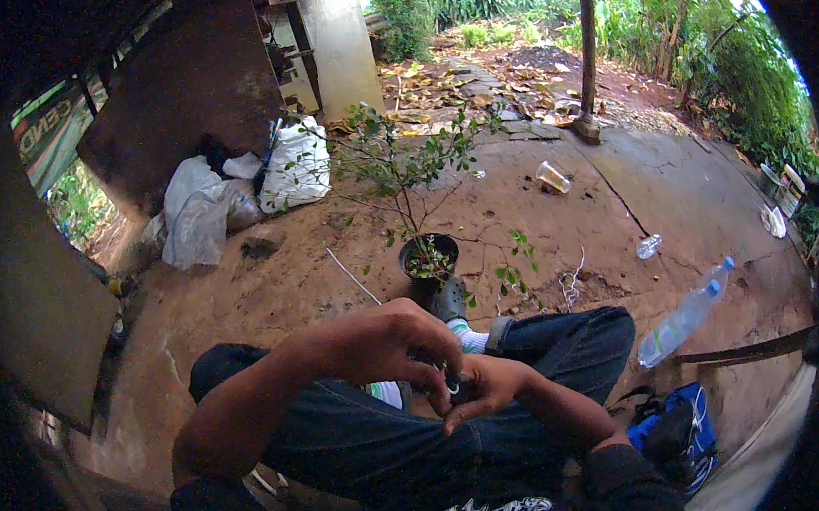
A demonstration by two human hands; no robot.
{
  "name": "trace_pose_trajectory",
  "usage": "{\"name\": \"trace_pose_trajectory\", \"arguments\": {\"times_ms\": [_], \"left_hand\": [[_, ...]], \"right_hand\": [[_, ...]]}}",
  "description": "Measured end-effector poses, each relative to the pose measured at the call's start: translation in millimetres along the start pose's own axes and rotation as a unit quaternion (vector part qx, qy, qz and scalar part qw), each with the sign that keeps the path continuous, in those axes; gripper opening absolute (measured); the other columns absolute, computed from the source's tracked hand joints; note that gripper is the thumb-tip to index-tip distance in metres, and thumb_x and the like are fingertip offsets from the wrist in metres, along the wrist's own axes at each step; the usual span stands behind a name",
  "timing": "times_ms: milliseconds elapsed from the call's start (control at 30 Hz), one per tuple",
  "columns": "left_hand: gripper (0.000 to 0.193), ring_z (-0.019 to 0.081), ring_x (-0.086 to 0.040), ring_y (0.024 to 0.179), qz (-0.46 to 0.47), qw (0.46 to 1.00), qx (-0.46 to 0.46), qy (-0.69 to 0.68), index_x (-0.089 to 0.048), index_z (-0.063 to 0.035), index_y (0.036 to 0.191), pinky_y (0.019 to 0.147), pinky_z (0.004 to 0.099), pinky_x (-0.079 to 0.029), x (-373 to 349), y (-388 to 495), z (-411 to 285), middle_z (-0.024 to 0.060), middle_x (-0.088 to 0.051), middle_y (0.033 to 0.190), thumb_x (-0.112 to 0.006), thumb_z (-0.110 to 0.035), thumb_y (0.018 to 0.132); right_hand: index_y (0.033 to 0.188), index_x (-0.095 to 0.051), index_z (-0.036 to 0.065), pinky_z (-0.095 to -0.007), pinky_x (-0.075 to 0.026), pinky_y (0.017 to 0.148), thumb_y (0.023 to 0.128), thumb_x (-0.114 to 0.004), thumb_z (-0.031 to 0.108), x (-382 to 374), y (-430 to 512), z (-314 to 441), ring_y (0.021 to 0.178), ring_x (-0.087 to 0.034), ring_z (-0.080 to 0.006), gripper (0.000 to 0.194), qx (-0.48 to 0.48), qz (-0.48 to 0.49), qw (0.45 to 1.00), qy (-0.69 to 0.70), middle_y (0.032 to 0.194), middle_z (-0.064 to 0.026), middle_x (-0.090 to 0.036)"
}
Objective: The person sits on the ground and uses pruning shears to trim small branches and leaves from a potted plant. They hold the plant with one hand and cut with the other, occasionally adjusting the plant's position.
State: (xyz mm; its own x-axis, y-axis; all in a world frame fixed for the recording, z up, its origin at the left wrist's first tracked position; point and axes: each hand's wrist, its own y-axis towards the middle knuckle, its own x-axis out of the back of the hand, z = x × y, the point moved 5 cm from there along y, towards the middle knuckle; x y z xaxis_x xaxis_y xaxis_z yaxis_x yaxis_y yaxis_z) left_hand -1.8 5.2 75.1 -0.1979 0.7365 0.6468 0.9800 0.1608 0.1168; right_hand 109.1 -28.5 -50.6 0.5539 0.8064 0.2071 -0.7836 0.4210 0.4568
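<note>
My left hand (409,344) reaches in from the left, with thumb and forefinger pinched on a small dark object (453,381) that has a pale ring-like part. My right hand (489,389) meets it from the other side, fingers curled around the same object. Most of that object is hidden by the fingers, so its kind cannot be told. Both hands are above my lap, over dark blue jeans (374,425). Just beyond my grey clog (451,298) stands a leafy potted shrub (413,177) in a black plastic pot (409,261).
Two clear plastic bottles with blue caps, the nearer bottle (677,329) overlapping the other, lie to the right. A blue and black bag (676,431) sits below them. White string (571,283) and a plastic cup (553,177) lie ahead. White sacks (297,165) lean at left; a post (586,64) rises beyond.
</note>
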Motion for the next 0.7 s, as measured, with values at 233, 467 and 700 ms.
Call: {"name": "trace_pose_trajectory", "arguments": {"times_ms": [233, 467, 700], "left_hand": [[0.016, 0.0350, -0.069, 0.083, -0.078, 0.980, -0.020, 0.184, -0.069, -0.0009, 0.097, 0.075, 0.0441, -0.054, 17.9, 3.4, 12.9, 0.0149, -0.070, 0.087, -0.075, -0.011, 0.086], [0.018, 0.0308, -0.070, 0.092, -0.235, 0.908, 0.049, 0.343, -0.071, -0.0048, 0.103, 0.083, 0.0413, -0.055, 84.5, -20.7, -10.5, 0.0135, -0.072, 0.097, -0.074, -0.018, 0.092], [0.023, 0.0338, -0.070, 0.093, -0.238, 0.896, 0.086, 0.364, -0.069, -0.0023, 0.103, 0.082, 0.0431, -0.055, 83.5, -29.0, -22.0, 0.0165, -0.071, 0.096, -0.075, -0.021, 0.091]], "right_hand": [[0.109, -0.065, 0.004, -0.0306, -0.051, 0.070, 0.100, -0.068, 0.032, 2.4, -25.6, -47.7, 0.077, -0.062, -0.0125, 0.030, -0.084, 0.014, 0.958, 0.272, 0.086, -0.0046, -0.069], [0.119, -0.059, 0.001, -0.0353, -0.057, 0.075, 0.104, -0.060, 0.035, 26.2, -57.9, -81.4, 0.092, -0.070, -0.0205, 0.037, -0.299, -0.037, 0.921, 0.245, 0.087, -0.0059, -0.065], [0.102, -0.060, 0.004, -0.0475, -0.054, 0.072, 0.101, -0.052, 0.016, 119.3, -138.8, -191.1, 0.084, -0.063, -0.0277, 0.015, -0.281, -0.553, 0.699, 0.356, 0.089, -0.0100, -0.061]]}}
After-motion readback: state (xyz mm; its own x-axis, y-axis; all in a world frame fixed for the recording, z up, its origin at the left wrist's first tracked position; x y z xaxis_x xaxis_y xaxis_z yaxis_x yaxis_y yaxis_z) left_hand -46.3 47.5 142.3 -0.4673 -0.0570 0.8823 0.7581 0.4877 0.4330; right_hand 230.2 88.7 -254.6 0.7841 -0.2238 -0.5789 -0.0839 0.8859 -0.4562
